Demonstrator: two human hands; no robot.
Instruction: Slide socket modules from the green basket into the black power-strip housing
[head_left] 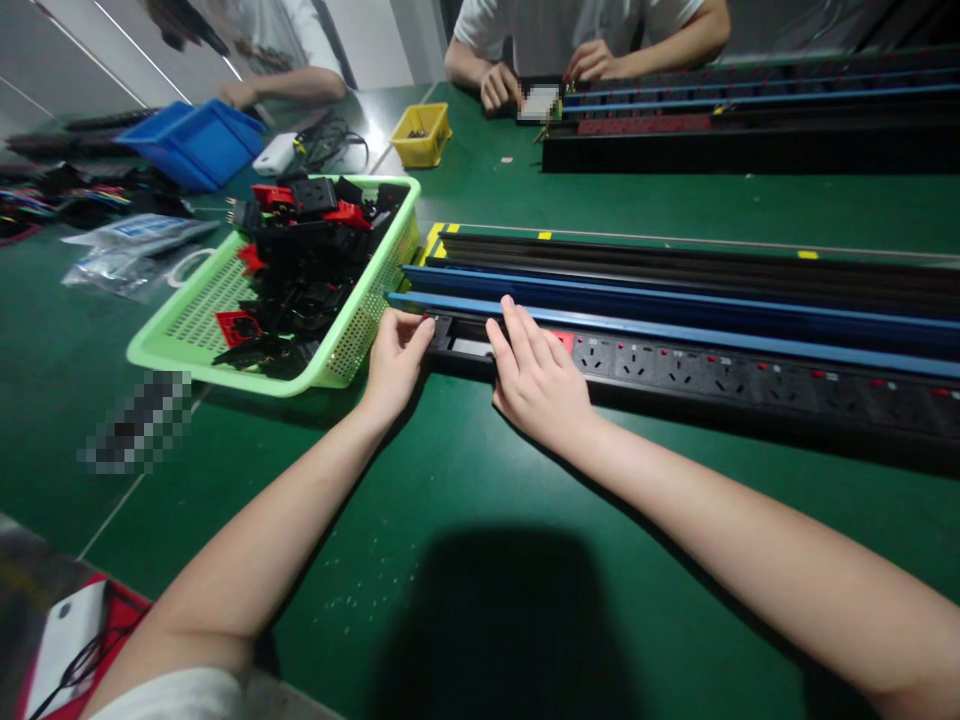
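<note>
A long black power strip (679,395) lies across the green table, with a row of black socket modules (681,368) set in it and one red module (562,342) partly under my fingers. At the strip's left end, my left hand (396,362) is closed, thumb and fingers pinching a black socket module (442,332). My right hand (541,385) rests on the strip with its fingers stretched out, just right of a pale uncovered gap (472,347). Whether the fingertips press on a module underneath is hidden.
A light green basket (161,340) full of black and red socket modules stands left of the strip. Blue-edged rails (675,318) lie behind it. Farther back are a yellow bin (421,135), a blue bin (196,145) and two people at work.
</note>
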